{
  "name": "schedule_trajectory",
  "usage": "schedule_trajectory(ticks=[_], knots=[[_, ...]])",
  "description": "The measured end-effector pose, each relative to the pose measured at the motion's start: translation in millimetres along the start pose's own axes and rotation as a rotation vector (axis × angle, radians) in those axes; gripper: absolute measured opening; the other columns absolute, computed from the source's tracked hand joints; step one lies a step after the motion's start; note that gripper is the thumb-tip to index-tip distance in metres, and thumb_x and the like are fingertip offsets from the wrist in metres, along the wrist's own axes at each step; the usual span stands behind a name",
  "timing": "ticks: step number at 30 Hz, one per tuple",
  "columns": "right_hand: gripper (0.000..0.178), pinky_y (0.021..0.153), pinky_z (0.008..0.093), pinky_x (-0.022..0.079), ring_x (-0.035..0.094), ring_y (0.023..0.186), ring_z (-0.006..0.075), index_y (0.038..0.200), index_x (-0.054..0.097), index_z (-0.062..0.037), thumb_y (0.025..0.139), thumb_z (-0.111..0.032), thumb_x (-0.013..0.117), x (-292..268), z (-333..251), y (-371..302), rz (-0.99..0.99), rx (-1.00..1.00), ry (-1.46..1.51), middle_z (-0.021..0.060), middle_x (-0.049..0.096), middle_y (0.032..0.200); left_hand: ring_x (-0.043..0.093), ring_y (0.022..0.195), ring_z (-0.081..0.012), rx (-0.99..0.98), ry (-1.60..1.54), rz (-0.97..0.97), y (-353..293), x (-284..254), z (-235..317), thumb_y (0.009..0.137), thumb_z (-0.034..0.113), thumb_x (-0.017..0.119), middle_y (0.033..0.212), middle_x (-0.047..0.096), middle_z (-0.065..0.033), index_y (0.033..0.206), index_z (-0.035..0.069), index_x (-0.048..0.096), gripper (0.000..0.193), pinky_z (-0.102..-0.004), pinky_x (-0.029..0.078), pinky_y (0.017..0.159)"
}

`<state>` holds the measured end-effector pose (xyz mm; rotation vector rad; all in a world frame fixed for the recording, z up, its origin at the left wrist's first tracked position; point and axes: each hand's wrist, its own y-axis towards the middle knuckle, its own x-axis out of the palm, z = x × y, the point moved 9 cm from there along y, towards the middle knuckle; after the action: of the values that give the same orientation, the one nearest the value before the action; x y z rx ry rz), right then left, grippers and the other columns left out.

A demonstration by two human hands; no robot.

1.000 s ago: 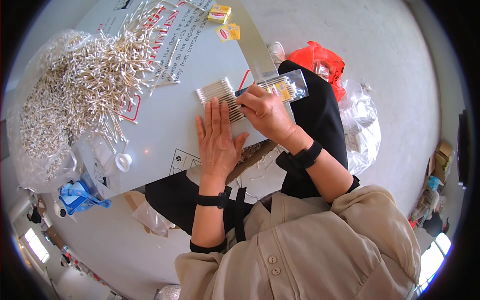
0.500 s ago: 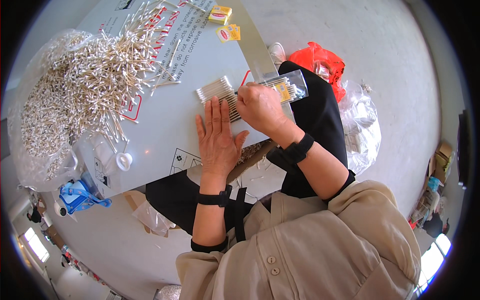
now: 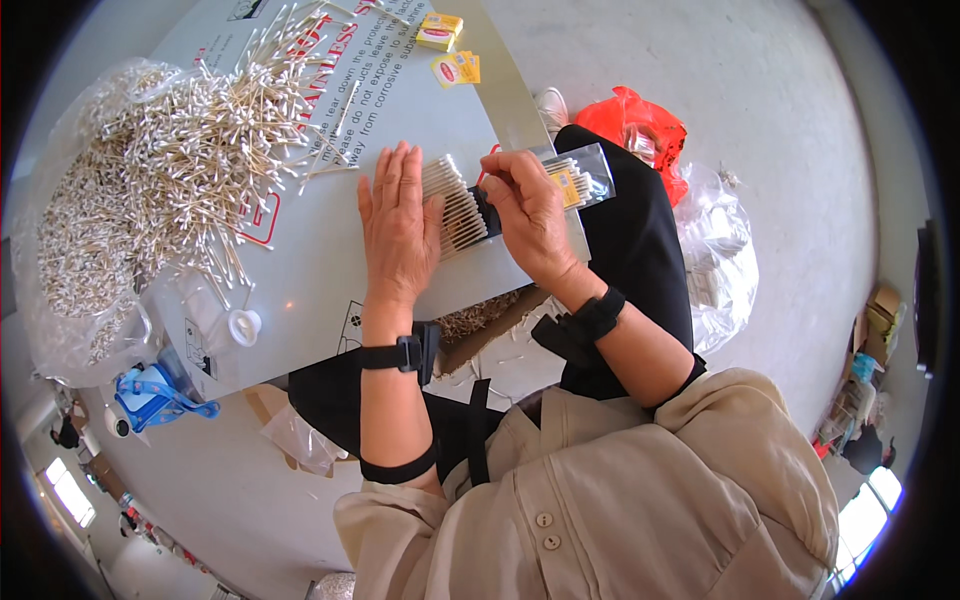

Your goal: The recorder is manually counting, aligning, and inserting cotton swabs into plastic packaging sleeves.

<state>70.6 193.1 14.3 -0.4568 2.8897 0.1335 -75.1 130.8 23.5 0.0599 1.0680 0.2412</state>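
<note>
A row of cotton swabs [image 3: 453, 205] lies side by side on the grey sheet-covered table. My left hand [image 3: 398, 225] rests along the row's left ends, fingers stretched and close together, thumb toward the swabs. My right hand [image 3: 532, 215] is on the other side, fingers curled in a pinch; whatever is between the fingertips is hidden. Partly under it, a dark strip [image 3: 487, 212] lies by the swabs' right ends. Just beyond my right hand, a clear plastic packet [image 3: 597, 172] of swabs with a yellow card [image 3: 566, 186] lies at the table edge.
A big heap of loose swabs [image 3: 190, 150] spills from a clear bag at left. Small yellow boxes [image 3: 440, 30] and yellow cards [image 3: 457, 68] sit at the far edge. A white round lid-like piece [image 3: 243, 326] lies near left. Red [image 3: 640, 125] and clear bags [image 3: 715, 250] stand on the floor.
My left hand has slid left and away from me, off the top of the swabs to their left ends. My right hand has shifted slightly, its fist loosening into a pinch, uncovering the dark strip.
</note>
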Motion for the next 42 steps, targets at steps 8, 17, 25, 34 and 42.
schedule_trajectory(ticks=[8, 17, 25, 34, 42], knots=[[0.035, 0.106, 0.0319, 0.040, 0.048, 0.129, 0.0217, 0.134, 0.049, 0.0023, 0.103, -0.012, 0.048, 15.0, 3.1, -17.1, -0.031, -0.066, 0.309, 0.0144, 0.046, 0.144, 0.029, 0.146, -0.0323, -0.005, -0.307, 0.039, -18.5, 7.0, 0.4, 0.102, 0.029, 0.047, 0.155, 0.034, -0.0159, 0.151, 0.004, 0.033, 0.057, -0.0466, 0.018, 0.120], [0.049, 0.119, 0.0346, 0.028, 0.034, 0.143, 0.0217, 0.149, 0.036, 0.0012, 0.107, -0.026, 0.040, 45.0, 11.6, -0.5, -0.100, -0.028, 0.396, 0.0137, 0.036, 0.154, 0.025, 0.147, -0.0306, -0.314, -0.779, 0.490, -31.0, 6.1, -12.0, 0.107, 0.037, 0.034, 0.159, 0.023, -0.0209, 0.153, -0.004, 0.020, 0.063, -0.0425, 0.021, 0.120], [0.052, 0.119, 0.0350, 0.027, 0.035, 0.142, 0.0224, 0.148, 0.035, 0.0037, 0.107, -0.027, 0.041, 47.0, 15.9, -1.0, -0.097, 0.062, 0.594, 0.0155, 0.037, 0.153, 0.027, 0.146, -0.0311, -0.322, -0.883, 0.527, -29.9, 4.8, -17.6, 0.107, 0.037, 0.033, 0.157, 0.027, -0.0212, 0.151, -0.004, 0.025, 0.061, -0.0426, 0.022, 0.120], [0.047, 0.118, 0.0344, 0.030, 0.038, 0.140, 0.0216, 0.144, 0.041, 0.0028, 0.107, -0.025, 0.042, 37.6, 19.8, 13.0, 0.019, 0.006, 0.447, 0.0136, 0.039, 0.152, 0.029, 0.145, -0.0310, -0.330, -0.830, 0.483, -24.3, -1.0, -21.6, 0.107, 0.040, 0.034, 0.155, 0.028, -0.0235, 0.150, -0.006, 0.025, 0.064, -0.0425, 0.022, 0.120], [0.046, 0.116, 0.0337, 0.032, 0.041, 0.137, 0.0201, 0.142, 0.045, 0.0021, 0.107, -0.027, 0.043, 49.4, 14.7, 14.0, -0.051, -0.012, 0.385, 0.0137, 0.044, 0.148, 0.030, 0.145, -0.0312, -0.309, -1.033, 0.549, -18.9, 3.6, -28.4, 0.106, 0.036, 0.037, 0.154, 0.031, -0.0232, 0.150, -0.005, 0.028, 0.061, -0.0438, 0.023, 0.120]])
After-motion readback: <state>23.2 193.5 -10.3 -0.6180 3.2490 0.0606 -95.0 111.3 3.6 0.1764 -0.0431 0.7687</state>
